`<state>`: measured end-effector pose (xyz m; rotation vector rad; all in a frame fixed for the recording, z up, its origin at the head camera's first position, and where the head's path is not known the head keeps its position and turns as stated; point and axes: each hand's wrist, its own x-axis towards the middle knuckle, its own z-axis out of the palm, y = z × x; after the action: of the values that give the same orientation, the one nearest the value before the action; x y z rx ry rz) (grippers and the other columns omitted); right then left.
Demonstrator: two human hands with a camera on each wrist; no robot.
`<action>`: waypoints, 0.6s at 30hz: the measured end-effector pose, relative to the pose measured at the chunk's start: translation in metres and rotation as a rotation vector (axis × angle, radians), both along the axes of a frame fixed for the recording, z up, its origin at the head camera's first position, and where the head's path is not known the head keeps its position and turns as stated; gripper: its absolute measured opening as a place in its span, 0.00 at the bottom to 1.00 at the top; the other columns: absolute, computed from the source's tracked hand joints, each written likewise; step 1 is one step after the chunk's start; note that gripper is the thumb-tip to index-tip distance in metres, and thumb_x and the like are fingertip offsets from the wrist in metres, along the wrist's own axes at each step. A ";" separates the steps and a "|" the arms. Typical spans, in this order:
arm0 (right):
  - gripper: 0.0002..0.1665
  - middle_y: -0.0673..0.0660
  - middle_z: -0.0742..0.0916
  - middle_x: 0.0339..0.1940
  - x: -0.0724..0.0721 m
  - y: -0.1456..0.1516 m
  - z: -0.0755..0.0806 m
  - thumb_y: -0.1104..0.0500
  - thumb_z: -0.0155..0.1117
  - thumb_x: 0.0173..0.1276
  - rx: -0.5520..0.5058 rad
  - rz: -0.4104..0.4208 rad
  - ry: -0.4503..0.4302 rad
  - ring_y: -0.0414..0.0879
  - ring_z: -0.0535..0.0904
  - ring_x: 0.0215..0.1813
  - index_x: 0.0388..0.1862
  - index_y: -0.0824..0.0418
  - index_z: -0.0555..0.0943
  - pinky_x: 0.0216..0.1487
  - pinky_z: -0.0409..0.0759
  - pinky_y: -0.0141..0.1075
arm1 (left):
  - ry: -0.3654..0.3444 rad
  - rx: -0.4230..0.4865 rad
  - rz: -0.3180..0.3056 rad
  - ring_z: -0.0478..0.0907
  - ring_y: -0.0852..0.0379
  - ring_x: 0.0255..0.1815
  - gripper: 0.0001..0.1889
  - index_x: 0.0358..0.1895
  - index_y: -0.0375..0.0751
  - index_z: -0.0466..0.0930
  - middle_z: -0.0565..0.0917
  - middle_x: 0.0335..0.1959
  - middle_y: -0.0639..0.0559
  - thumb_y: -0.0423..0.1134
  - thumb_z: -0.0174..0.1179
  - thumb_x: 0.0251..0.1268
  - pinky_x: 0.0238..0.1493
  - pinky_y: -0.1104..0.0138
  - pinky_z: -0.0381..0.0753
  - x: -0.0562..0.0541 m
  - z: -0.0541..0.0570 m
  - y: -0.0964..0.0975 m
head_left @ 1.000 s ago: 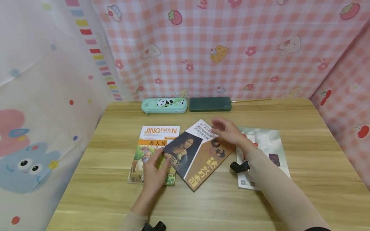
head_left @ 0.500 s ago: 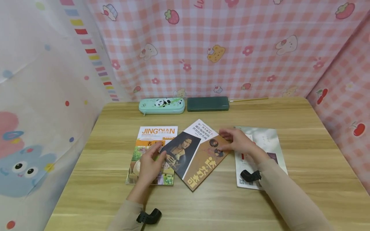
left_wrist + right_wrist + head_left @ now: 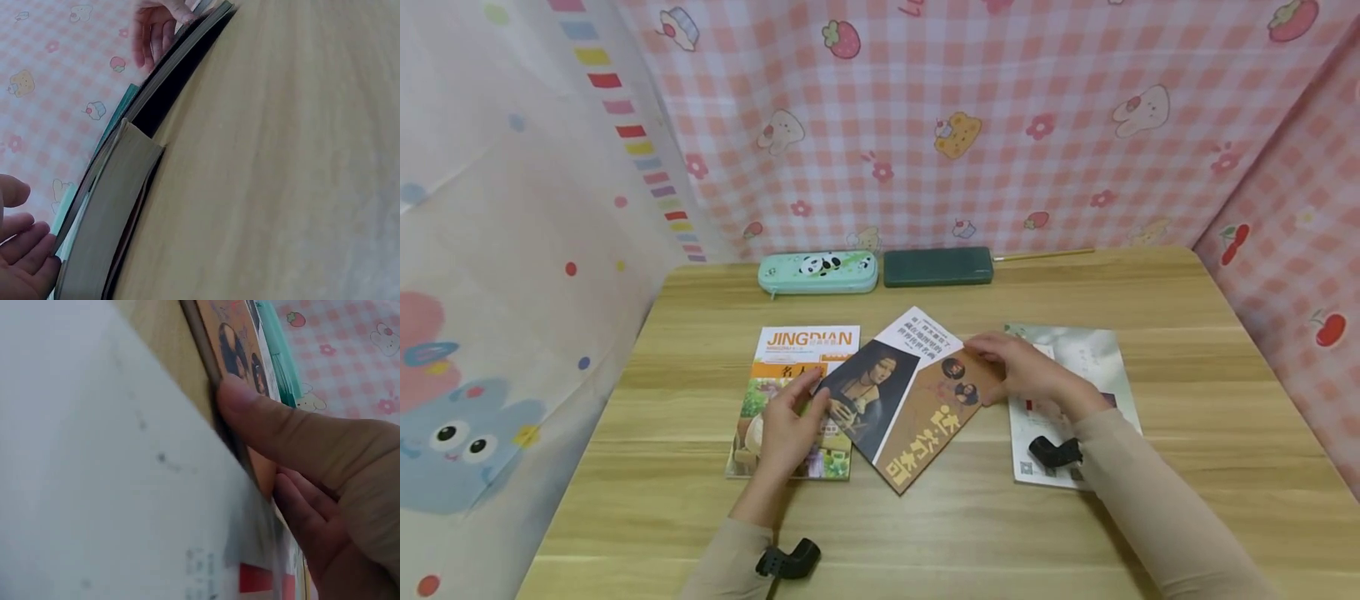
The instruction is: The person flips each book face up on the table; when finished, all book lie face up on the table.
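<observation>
A brown and black book [image 3: 880, 400] with a portrait painting on its cover lies turned at an angle, its left corner over an orange-and-white book [image 3: 808, 340]. My left hand [image 3: 790, 429] is at that left corner; in the left wrist view its fingertips [image 3: 47, 247] touch the book's edge while the thumb stays apart. My right hand [image 3: 1033, 375] grips the portrait book's right corner, the thumb [image 3: 240, 397] on one edge and the fingers on the other side. Partly under my right hand and wrist lies a pale book [image 3: 1093, 350].
A mint panda pencil case [image 3: 818, 273] and a dark green case [image 3: 937, 267] sit along the table's back edge. A thin brush-like stick [image 3: 1045, 255] lies to their right. Patterned cloth [image 3: 880, 125] hangs behind the wooden table [image 3: 910, 542].
My right hand has moved right and down from the portrait book's upper edge to its right corner and grips it there. My left hand has shifted slightly left. The books have hardly moved.
</observation>
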<state>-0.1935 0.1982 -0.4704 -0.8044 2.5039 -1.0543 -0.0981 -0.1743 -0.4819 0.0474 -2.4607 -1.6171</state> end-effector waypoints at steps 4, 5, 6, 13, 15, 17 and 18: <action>0.44 0.64 0.81 0.62 -0.001 0.001 -0.002 0.66 0.82 0.52 -0.020 -0.075 0.102 0.59 0.79 0.59 0.69 0.66 0.75 0.62 0.80 0.53 | 0.002 -0.046 0.031 0.86 0.46 0.50 0.16 0.57 0.34 0.83 0.88 0.49 0.42 0.33 0.66 0.69 0.52 0.66 0.85 0.002 0.003 0.001; 0.43 0.64 0.82 0.61 -0.002 0.001 -0.002 0.66 0.81 0.53 -0.019 -0.090 0.121 0.59 0.80 0.58 0.68 0.67 0.75 0.61 0.80 0.54 | 0.001 -0.051 0.030 0.87 0.46 0.47 0.16 0.57 0.33 0.83 0.88 0.47 0.41 0.33 0.66 0.68 0.50 0.65 0.86 0.003 0.004 0.001; 0.42 0.64 0.82 0.61 -0.002 0.001 -0.003 0.66 0.81 0.54 -0.014 -0.108 0.132 0.59 0.80 0.58 0.68 0.67 0.75 0.61 0.80 0.53 | -0.006 -0.062 0.026 0.87 0.47 0.46 0.16 0.57 0.33 0.83 0.89 0.46 0.41 0.33 0.66 0.68 0.48 0.64 0.87 0.004 0.004 0.001; 0.37 0.68 0.79 0.65 -0.009 0.002 -0.005 0.67 0.77 0.59 0.004 -0.125 0.182 0.64 0.76 0.64 0.68 0.69 0.75 0.67 0.75 0.57 | -0.065 -0.132 -0.051 0.87 0.48 0.44 0.17 0.57 0.32 0.83 0.89 0.46 0.41 0.36 0.66 0.69 0.47 0.58 0.88 0.010 0.010 0.007; 0.35 0.68 0.80 0.65 -0.011 0.002 -0.005 0.68 0.75 0.61 -0.013 -0.132 0.167 0.64 0.77 0.64 0.68 0.70 0.75 0.66 0.76 0.56 | -0.076 -0.117 -0.070 0.87 0.49 0.41 0.15 0.55 0.32 0.84 0.89 0.44 0.42 0.35 0.66 0.69 0.44 0.61 0.89 0.011 0.011 0.009; 0.34 0.68 0.80 0.64 -0.013 0.001 -0.006 0.68 0.73 0.64 -0.034 -0.141 0.136 0.64 0.77 0.64 0.69 0.69 0.74 0.66 0.76 0.55 | -0.104 -0.085 -0.087 0.87 0.50 0.41 0.15 0.54 0.32 0.85 0.89 0.43 0.42 0.35 0.65 0.69 0.43 0.64 0.88 0.013 0.011 0.013; 0.34 0.67 0.80 0.65 -0.014 0.001 -0.006 0.68 0.72 0.65 -0.046 -0.149 0.115 0.63 0.76 0.65 0.69 0.69 0.74 0.67 0.76 0.54 | -0.124 -0.064 -0.100 0.87 0.50 0.42 0.15 0.55 0.32 0.84 0.89 0.44 0.42 0.35 0.65 0.69 0.44 0.66 0.88 0.015 0.012 0.015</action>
<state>-0.2076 0.1992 -0.4762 -0.7193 2.6806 -1.1478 -0.0834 -0.1594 -0.4700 0.0161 -2.6466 -1.6185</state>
